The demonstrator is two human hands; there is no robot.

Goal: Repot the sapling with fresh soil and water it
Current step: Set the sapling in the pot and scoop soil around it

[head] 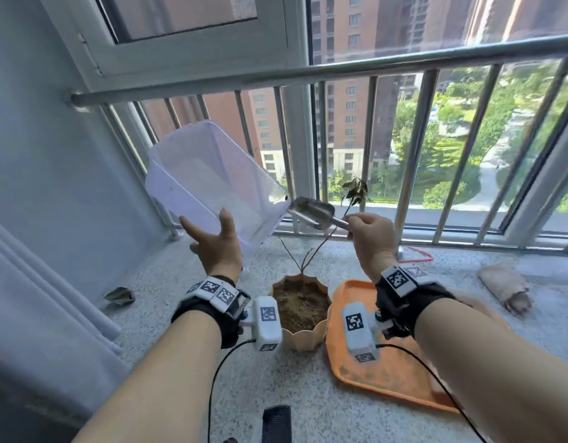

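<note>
Sapling (303, 251) stands in beige pot (300, 310) on floor, soil filled, orange tray (388, 378) touching pot's right side, likely spill catcher. Above: left hand (214, 241), fingers spread, props tilted clear tub (209, 180) from beneath; right hand (370, 233) clamps metal scoop (314, 211) at tub's lowered corner, probably scraping last soil potward.
</note>
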